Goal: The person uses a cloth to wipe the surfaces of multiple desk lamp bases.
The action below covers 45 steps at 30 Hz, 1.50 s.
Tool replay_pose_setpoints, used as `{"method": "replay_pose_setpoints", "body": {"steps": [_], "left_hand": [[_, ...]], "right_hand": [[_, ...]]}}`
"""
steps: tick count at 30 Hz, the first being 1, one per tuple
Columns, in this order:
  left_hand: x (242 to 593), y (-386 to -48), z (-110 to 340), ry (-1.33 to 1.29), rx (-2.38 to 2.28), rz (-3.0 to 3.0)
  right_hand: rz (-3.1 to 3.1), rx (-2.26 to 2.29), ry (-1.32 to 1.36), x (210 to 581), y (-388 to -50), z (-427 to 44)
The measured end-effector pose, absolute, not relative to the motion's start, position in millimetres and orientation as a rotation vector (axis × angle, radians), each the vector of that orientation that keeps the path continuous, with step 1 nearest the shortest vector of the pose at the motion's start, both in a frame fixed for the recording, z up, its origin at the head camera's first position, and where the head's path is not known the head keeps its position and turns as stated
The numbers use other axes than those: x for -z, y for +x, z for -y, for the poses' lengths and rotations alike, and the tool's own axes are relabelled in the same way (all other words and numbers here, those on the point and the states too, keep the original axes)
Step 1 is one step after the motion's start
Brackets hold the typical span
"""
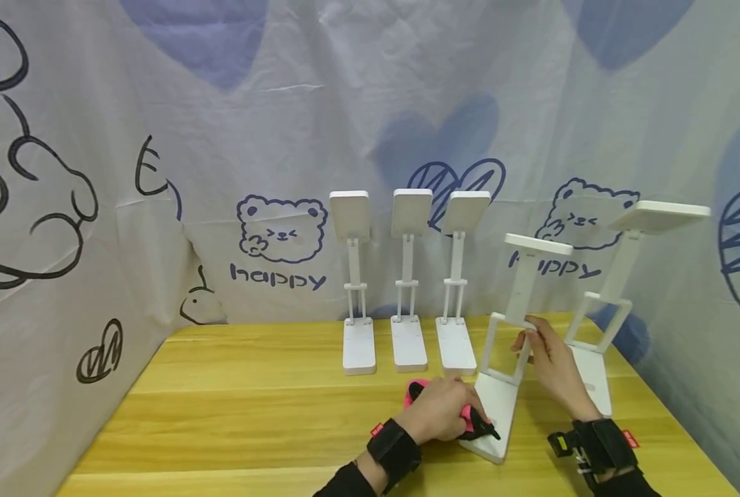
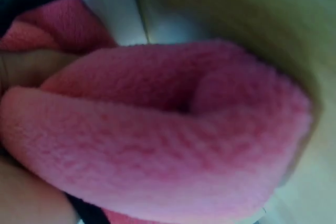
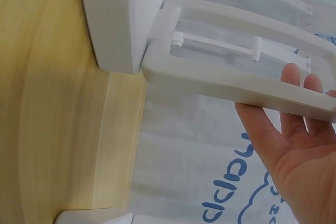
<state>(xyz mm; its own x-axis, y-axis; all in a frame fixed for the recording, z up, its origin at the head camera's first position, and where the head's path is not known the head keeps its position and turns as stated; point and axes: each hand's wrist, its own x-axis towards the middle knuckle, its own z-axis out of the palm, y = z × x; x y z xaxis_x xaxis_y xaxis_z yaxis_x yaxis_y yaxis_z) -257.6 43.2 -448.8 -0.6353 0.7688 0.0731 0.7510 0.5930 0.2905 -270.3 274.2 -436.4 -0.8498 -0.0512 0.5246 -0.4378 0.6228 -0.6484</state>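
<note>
A white folding desk lamp [image 1: 499,400] stands at the front right of the table, its flat head raised above an open rectangular frame. My right hand [image 1: 555,364] grips the right side of that frame; in the right wrist view the fingers [image 3: 261,129] curl around the frame bar [image 3: 220,83]. In my left hand [image 1: 440,410] is a bunched pink cloth [image 2: 157,140] with black edging, held against the lamp's base. Folds of the fuzzy cloth fill most of the left wrist view and hide much of the hand.
Three similar white lamps [image 1: 359,348], [image 1: 409,345], [image 1: 455,348] stand in a row at the back of the wooden table [image 1: 233,393]. Another lamp [image 1: 594,376] stands right of my right hand. A printed curtain [image 1: 295,138] hangs behind and at both sides.
</note>
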Motion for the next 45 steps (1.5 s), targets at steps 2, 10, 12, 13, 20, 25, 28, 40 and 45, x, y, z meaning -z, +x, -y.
{"method": "replay_pose_setpoints", "body": {"steps": [2,10,12,13,20,25,28,40,45], "left_hand": [[450.6,-258.1,-45.0,1.253,-0.464,-2.797],[454.3,-258.6,-58.3,1.055,-0.428,-2.978],[454.8,-259.1,-62.6,1.018,-0.413,-3.015],[455.3,-259.3,-64.9,1.009,-0.397,-3.036],[458.6,-262.0,-78.1,0.967,-0.316,-3.165],[462.1,-266.0,-87.1,0.942,-0.279,-3.225],[463.8,-268.4,-93.7,0.936,-0.228,-3.239],[464.1,-267.2,-112.9,1.140,-0.131,-3.164],[464.3,-264.7,-111.6,1.208,-0.137,-3.127]], "right_hand": [[2.386,-1.124,0.382,436.5,-269.9,-274.7],[2.384,-1.133,0.369,435.9,-269.3,-272.1],[2.388,-1.144,0.359,435.7,-269.3,-271.8],[2.390,-1.149,0.352,435.5,-269.2,-271.9],[2.392,-1.115,0.344,436.1,-269.0,-272.4],[2.381,-1.106,0.358,436.6,-269.4,-273.0],[2.385,-1.101,0.360,437.1,-269.6,-273.9],[2.391,-1.161,0.343,440.1,-267.5,-276.1],[2.403,-1.152,0.339,438.5,-267.8,-275.6]]}}
